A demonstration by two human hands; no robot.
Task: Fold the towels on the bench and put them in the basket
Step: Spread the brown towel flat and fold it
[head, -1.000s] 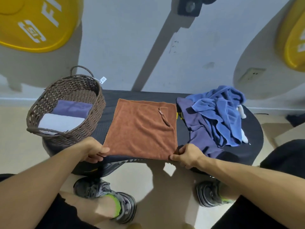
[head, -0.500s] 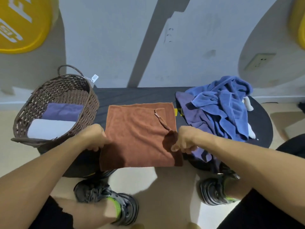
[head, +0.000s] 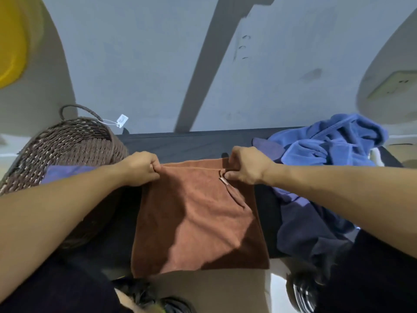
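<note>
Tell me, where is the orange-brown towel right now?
The orange-brown towel lies in the middle of the black bench in the head view, between the woven basket on the left and the blue towel pile on the right, its far corners pinched by the left hand and right hand.

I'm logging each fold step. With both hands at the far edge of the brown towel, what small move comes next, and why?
Probably release and smooth the fold flat. The left hand and right hand pinch the brown towel at its far edge, with the corners seemingly already aligned on the bench.
</note>
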